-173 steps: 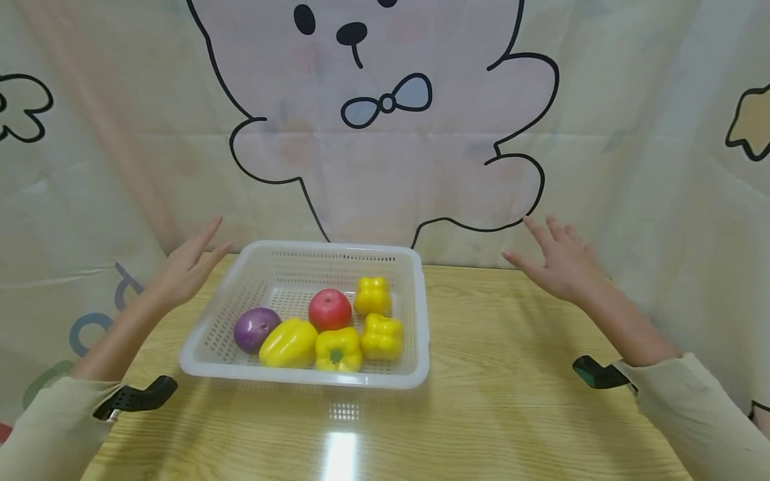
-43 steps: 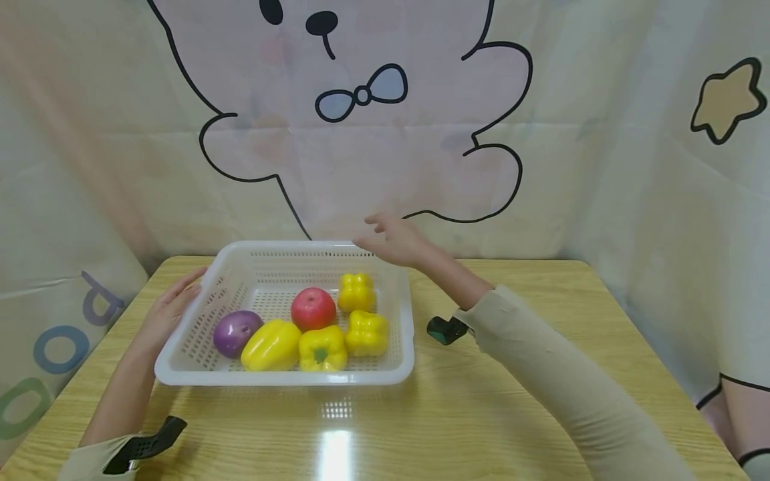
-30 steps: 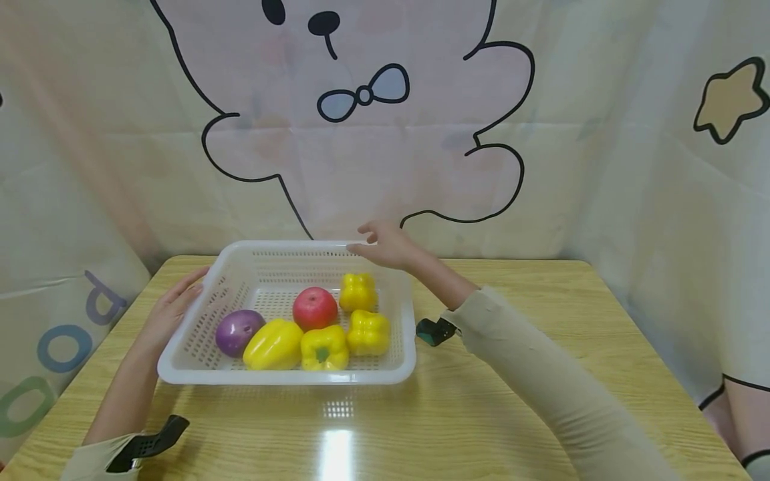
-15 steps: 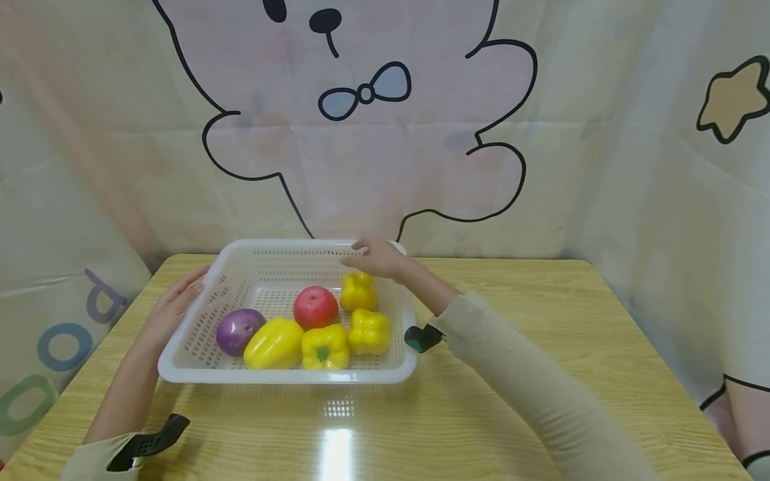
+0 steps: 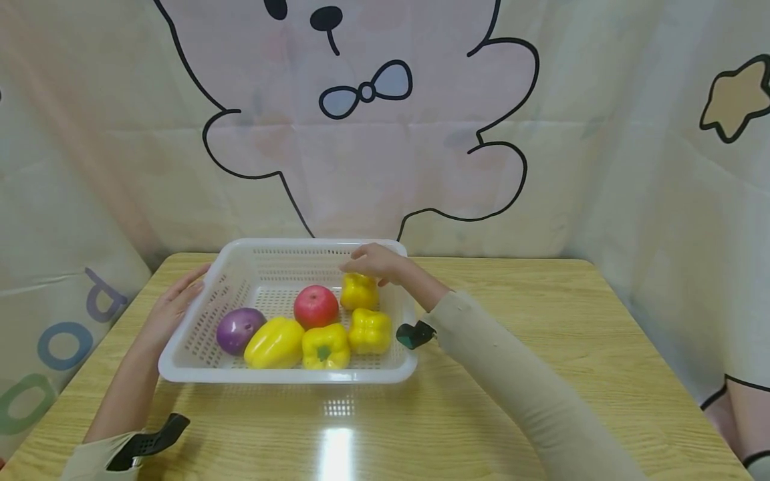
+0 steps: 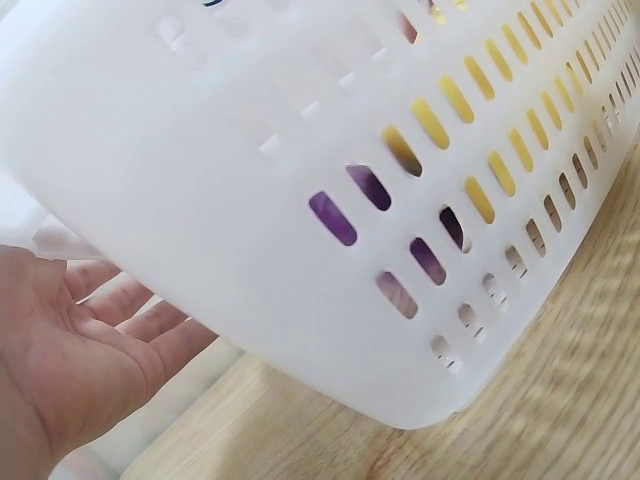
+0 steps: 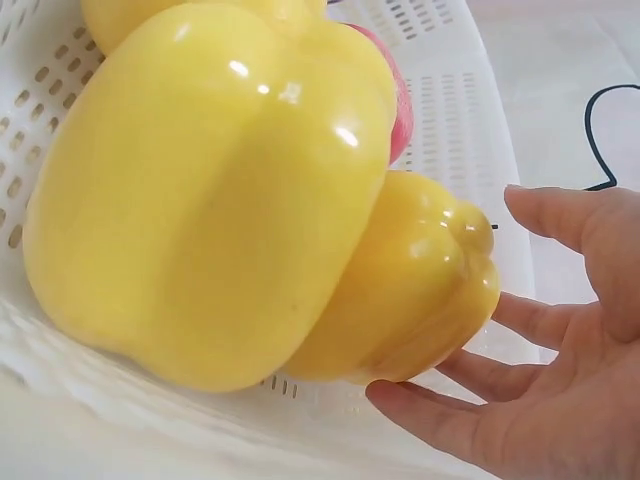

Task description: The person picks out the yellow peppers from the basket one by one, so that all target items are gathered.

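Note:
My right hand [image 5: 379, 262] is inside the white basket [image 5: 289, 377], just over the rearmost yellow bell pepper [image 5: 359, 294]. In the right wrist view its spread fingers [image 7: 430, 415] lie close around that pepper's end, with a gap on the upper side. My left hand [image 5: 171, 310] rests against the basket's left side, fingers extended; in the left wrist view this hand [image 6: 95, 360] shows beyond the basket wall. Nearer the front are two more blocky yellow bell peppers [image 5: 369, 332] [image 5: 325, 347]. A longer yellow vegetable [image 5: 275, 343], a purple round one [image 5: 239, 331] and a red round fruit [image 5: 315, 307] lie beside them.
The basket stands on a wood-grain table [image 5: 511, 321], left of its middle. A printed curtain [image 5: 421, 167] hangs right behind the table's back edge and on both sides. A black wrist mount [image 5: 415, 335] on the right sleeve overlaps the basket's right rim.
The right hand has come from the far right, past the back rim, and down to the rear yellow bell pepper. The left hand has moved onto the basket's left side and stayed there.

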